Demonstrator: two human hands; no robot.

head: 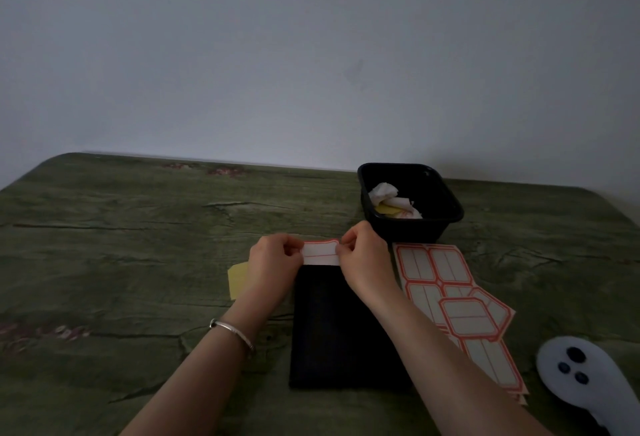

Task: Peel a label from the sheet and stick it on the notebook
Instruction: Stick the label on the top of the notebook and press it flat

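A white label with a red border (320, 252) is stretched between my two hands just above the far edge of the black notebook (341, 335). My left hand (272, 262) pinches its left end and my right hand (363, 257) pinches its right end. The notebook lies flat on the table below my wrists. Label sheets (460, 304) with red-framed labels lie in a loose pile to the right of the notebook.
A black tray (450, 224) holding crumpled paper scraps stands behind the label sheets. A yellow paper slip (237, 279) lies left of the notebook, partly under my left hand. A white controller (595, 387) rests at the bottom right. The green wood-patterned table (121, 245) meets a wall.
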